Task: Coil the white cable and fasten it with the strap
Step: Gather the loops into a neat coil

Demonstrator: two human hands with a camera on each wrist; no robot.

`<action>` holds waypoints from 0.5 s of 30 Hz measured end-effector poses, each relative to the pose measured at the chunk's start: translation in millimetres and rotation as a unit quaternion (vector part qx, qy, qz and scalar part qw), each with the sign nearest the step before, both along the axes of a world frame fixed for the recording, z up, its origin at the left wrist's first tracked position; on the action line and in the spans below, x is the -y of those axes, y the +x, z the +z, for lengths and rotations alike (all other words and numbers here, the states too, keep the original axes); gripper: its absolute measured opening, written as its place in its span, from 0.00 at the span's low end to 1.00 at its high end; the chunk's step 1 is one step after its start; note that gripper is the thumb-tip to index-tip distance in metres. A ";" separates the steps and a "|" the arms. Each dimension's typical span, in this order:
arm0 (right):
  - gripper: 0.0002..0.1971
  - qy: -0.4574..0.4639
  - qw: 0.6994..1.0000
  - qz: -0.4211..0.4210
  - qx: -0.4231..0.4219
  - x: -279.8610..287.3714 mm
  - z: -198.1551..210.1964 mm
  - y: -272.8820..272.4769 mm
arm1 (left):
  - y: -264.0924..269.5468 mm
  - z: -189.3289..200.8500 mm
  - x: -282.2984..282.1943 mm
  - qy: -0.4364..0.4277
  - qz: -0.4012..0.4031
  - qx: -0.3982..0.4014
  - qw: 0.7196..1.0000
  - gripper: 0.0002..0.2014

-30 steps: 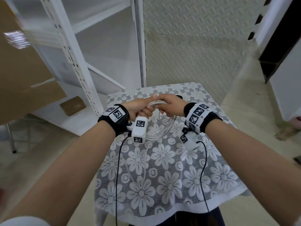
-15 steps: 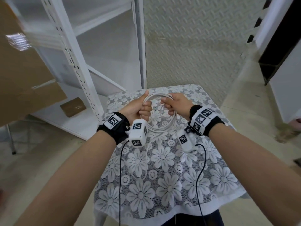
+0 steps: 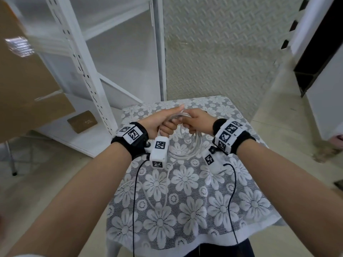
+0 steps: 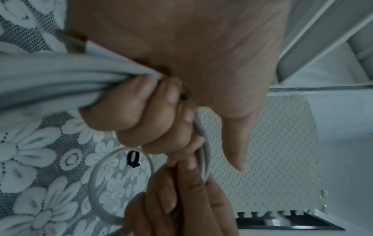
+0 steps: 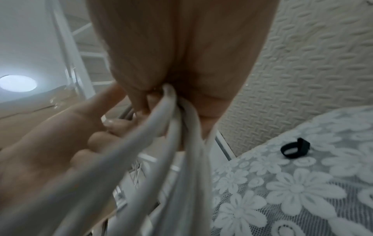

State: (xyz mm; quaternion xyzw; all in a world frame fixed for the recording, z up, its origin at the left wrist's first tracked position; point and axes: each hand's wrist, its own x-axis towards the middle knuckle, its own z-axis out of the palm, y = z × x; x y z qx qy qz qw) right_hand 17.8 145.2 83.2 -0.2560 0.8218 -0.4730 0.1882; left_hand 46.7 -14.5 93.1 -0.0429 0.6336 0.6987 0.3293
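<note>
Both hands curl tight round the smooth white cable (image 3: 187, 143), left hand (image 3: 159, 121) and right hand (image 3: 198, 121) touching at the top of its round loops; left thumb straight. Coil hangs above the lace floral tablecloth (image 3: 185, 201). Black strap (image 5: 295, 148), looped, lies apart on the cloth.

Both forearms reach forward and converge, wrists banded, the left hand (image 3: 159, 120) with fingers curled round the white cable (image 3: 187, 145) and thumb stretched straight out, the right hand (image 3: 197, 121) just beside it, fingers closed on the same loops
</note>
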 end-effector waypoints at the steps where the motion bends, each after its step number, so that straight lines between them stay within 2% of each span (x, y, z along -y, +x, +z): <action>1: 0.09 -0.029 0.999 -0.012 0.013 -1.3 -1.8 -0.7 | -0.1 -0.9 -0.6 0.005 0.009 -0.013 1.000 0.19; 3: 0.09 -0.079 0.996 -0.035 0.036 -4.6 -5.8 -2.1 | -1.4 -2.7 -1.8 0.033 0.043 -0.024 0.998 0.19; 7: 0.03 -0.110 0.991 -0.055 0.049 -7.5 -12.4 -3.7 | -4.7 -3.0 -2.6 0.069 0.110 -0.055 0.990 0.22; 10: 0.06 -0.144 0.983 -0.079 0.077 -7.1 -15.5 -6.5 | -5.7 -3.6 -2.7 0.080 0.136 -0.084 0.984 0.22; 15: 0.11 -0.146 0.981 -0.093 0.089 -5.7 -16.6 -6.3 | -4.7 -7.7 -2.4 0.091 0.159 -0.087 0.979 0.20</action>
